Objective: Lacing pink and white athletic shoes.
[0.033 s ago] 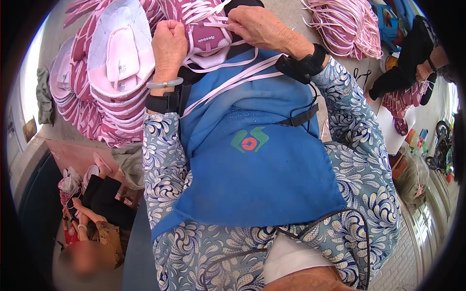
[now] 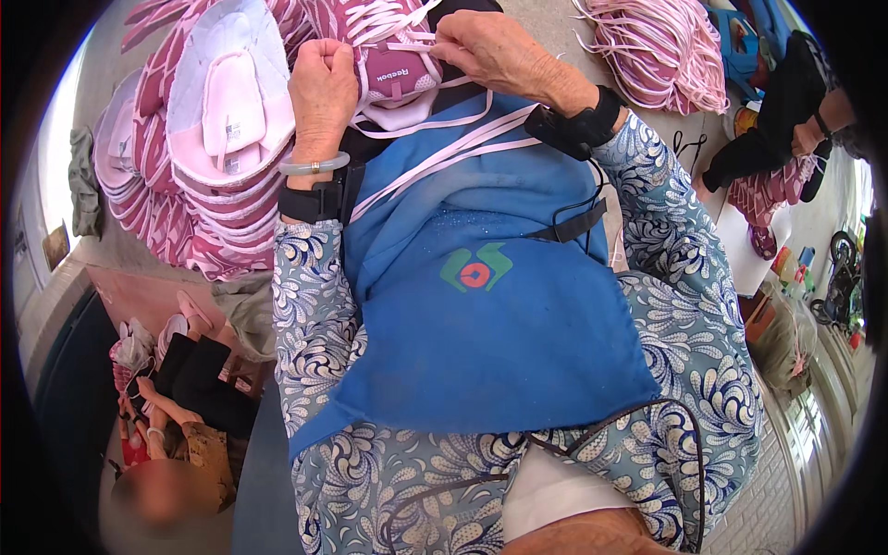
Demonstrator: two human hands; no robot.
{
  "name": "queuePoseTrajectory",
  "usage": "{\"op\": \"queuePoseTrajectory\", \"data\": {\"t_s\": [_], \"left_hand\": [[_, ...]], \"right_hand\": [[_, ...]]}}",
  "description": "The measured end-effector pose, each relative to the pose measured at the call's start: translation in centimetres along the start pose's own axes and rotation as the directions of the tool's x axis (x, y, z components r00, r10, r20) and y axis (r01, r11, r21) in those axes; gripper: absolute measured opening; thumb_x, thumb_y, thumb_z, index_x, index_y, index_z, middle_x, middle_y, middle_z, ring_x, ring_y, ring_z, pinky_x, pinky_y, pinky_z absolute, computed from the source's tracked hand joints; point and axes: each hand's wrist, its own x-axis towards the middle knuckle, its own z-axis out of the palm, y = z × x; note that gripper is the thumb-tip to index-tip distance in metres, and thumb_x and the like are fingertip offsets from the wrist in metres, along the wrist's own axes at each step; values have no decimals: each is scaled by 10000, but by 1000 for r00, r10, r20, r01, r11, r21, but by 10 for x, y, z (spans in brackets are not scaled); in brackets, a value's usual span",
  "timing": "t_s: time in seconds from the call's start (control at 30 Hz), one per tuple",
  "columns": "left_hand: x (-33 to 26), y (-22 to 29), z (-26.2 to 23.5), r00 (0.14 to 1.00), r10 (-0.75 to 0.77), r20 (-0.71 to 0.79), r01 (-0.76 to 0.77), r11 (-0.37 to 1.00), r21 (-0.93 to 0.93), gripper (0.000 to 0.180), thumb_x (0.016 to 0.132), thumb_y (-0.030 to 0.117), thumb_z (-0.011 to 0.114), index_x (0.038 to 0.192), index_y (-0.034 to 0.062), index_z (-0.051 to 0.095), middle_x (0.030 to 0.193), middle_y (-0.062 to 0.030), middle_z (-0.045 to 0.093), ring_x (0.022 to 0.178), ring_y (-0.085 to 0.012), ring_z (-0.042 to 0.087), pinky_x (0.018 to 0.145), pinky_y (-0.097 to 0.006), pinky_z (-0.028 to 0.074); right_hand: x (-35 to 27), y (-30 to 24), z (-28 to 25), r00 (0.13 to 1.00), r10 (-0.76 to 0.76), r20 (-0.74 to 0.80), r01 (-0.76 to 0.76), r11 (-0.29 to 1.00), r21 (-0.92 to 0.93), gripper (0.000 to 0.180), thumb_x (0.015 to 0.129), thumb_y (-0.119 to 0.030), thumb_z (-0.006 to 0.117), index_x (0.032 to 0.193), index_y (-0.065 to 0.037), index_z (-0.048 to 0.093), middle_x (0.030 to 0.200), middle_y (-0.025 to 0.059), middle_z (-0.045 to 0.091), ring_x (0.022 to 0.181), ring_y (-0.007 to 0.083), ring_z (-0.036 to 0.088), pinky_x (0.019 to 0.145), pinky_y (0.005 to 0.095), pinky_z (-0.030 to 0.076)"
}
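Observation:
A maroon and pink shoe upper (image 2: 400, 74) lies on my lap at the top of the view, its tongue end toward me. Pale pink shoelace (image 2: 375, 23) criss-crosses its front. My right hand (image 2: 504, 57) is closed at the upper's right side, pinching the shoelace near the top row. At its left edge my left hand (image 2: 324, 92) is closed too, fingers curled together; whatever they hold is hidden. Loose pale laces (image 2: 453, 155) trail across my blue apron (image 2: 499, 342), below the upper.
To the left rises a stack of pink shoe uppers (image 2: 231, 199) with pale undersides. A bundle of pink laces (image 2: 657, 55) lies at the upper right. Co-workers sit at both sides; a person's hand (image 2: 809, 137) at the right is near more pink uppers (image 2: 768, 199).

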Motion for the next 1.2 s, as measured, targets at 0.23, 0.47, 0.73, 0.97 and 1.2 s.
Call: {"op": "queuePoseTrajectory", "data": {"t_s": [0.23,0.47,0.73,0.97,1.2], "left_hand": [[-64,14,-26,742,-288,606,576,735,-357,337,914,332,539,970,9,618,768,-39,584,451,-21,411,356,-168,306],[-55,15,-8,959,-178,219,245,911,-332,202,872,188,593,959,7,616,786,-53,592,527,-102,500,462,-254,433],[-18,7,3,912,406,-57,-383,893,238,187,786,77,587,972,60,590,808,-79,546,667,-255,578,584,-355,489],[-9,8,-4,910,411,48,-409,876,257,152,804,90,564,955,80,583,885,-94,550,708,-300,622,602,-371,520],[-5,12,-10,894,440,82,-446,860,248,114,808,98,559,918,77,581,879,-101,550,718,-322,612,609,-383,512]], "right_hand": [[5,-10,-29,960,279,-24,-261,921,290,209,806,-177,510,797,23,570,745,249,581,714,365,578,640,391,442],[10,-31,-8,970,10,-243,10,997,79,166,821,-183,550,825,-20,581,790,194,561,719,353,577,626,412,467],[18,-32,17,981,104,-161,-114,992,-57,132,808,-176,570,852,-52,559,831,168,535,685,344,590,580,432,483],[24,-21,30,972,-12,-234,-26,987,-161,183,813,-172,600,944,-49,632,907,150,629,770,283,653,663,377,546],[21,-30,17,984,8,-178,-29,993,-118,108,775,-143,570,822,-49,542,818,138,535,663,307,595,540,387,485]]}}
